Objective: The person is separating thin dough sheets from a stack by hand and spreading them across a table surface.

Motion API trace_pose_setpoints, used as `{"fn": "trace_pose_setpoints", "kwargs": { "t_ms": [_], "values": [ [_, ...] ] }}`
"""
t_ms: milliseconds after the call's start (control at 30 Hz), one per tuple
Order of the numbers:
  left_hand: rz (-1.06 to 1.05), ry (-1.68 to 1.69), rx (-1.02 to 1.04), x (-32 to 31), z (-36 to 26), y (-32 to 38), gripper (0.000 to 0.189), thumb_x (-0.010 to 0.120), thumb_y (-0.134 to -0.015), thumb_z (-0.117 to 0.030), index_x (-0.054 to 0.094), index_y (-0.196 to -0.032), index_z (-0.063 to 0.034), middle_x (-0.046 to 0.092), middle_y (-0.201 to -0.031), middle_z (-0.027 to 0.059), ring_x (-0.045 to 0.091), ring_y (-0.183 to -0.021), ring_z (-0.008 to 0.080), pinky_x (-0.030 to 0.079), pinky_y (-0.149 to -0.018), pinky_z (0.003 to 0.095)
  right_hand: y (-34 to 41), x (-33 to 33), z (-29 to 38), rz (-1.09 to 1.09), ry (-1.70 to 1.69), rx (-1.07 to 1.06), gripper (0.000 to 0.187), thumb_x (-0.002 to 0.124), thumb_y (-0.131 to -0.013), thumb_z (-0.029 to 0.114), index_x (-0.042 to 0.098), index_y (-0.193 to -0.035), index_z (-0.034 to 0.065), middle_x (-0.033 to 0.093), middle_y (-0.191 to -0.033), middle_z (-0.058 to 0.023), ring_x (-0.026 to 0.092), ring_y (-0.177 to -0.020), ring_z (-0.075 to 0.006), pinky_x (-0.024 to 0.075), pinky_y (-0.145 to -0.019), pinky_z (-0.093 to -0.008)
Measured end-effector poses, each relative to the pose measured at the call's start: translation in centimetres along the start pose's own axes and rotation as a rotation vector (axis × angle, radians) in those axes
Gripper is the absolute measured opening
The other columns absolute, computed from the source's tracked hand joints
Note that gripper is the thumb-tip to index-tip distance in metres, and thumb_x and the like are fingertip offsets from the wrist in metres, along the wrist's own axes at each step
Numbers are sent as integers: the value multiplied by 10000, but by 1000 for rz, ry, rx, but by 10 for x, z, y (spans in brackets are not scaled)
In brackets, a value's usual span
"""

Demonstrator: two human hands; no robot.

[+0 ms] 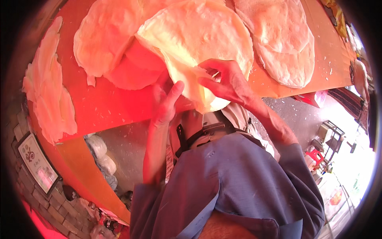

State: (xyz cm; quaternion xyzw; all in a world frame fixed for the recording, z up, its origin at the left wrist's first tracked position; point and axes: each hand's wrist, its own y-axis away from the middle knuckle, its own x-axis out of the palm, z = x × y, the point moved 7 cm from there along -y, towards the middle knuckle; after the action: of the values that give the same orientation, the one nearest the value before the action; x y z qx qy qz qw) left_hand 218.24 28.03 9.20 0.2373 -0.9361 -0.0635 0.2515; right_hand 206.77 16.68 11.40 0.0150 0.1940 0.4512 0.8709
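Note:
A large round sheet of thin flatbread or dough lies before me, its near edge lifted and hanging over the table's edge. My right hand pinches a fold of it between thumb and fingers. My left hand is beside the sheet's left edge, thumb up, its fingers partly hidden and blurred; whether it grips the sheet cannot be told. More round sheets lie on the table to the left and right, with a pinkish one partly beneath the others.
The red-orange covered table bears small scraps. Torn, layered strips lie at its far left. Wrapped bundles stand under the table, a framed sign is at lower left, and a metal-framed device is at right.

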Motion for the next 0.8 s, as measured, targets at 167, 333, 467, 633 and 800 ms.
{"fn": "trace_pose_setpoints", "kwargs": {
  "t_ms": [167, 333, 467, 633, 800],
  "values": [
    [33, 177, -51, -10, 8, 2, 534, 646, -869, -210, 443, -1292, 43, 547, -1210, 101, 510, -1113, 184, 405, -944, 313, -5, 5, -5, 8, -20, 109, 169, 667, -801, 93, 659, -915, -31, 663, -751, -89, 615, -713, -116, 493, -610, -269],
    [-36, -47, -50, -12, 5, 0, 498, 590, -912, -276, 458, -1281, 31, 574, -1176, 99, 564, -1071, 188, 465, -886, 317, 4, 21, -9, 89, -135, 32, 307, 762, -738, 170, 645, -944, -25, 645, -830, -84, 629, -747, -130, 521, -638, -272],
    [-72, 11, -25, -11, 5, -2, 428, 581, -920, -227, 480, -1262, 9, 587, -1156, 84, 579, -1034, 170, 474, -865, 301, 3, 23, 0, 71, -112, 12, 305, 771, -726, 169, 649, -930, -23, 640, -815, -68, 618, -717, -131, 509, -637, -263],
    [-54, 33, -62, -14, 10, -2, 389, 573, -924, -195, 495, -1247, 7, 586, -1161, 82, 573, -1029, 159, 467, -871, 295, -1, 22, 5, 11, -63, -5, 213, 750, -736, 126, 662, -863, -22, 643, -792, -70, 611, -690, -133, 494, -620, -259],
    [-95, -65, -68, -27, 15, 4, 341, 550, -922, -158, 519, -1215, 14, 595, -1140, 80, 570, -1016, 158, 459, -865, 300, -3, 29, -6, 113, -319, 171, 157, 707, -753, 95, 664, -838, -30, 640, -711, -64, 607, -671, -125, 489, -612, -263]
  ]
}}
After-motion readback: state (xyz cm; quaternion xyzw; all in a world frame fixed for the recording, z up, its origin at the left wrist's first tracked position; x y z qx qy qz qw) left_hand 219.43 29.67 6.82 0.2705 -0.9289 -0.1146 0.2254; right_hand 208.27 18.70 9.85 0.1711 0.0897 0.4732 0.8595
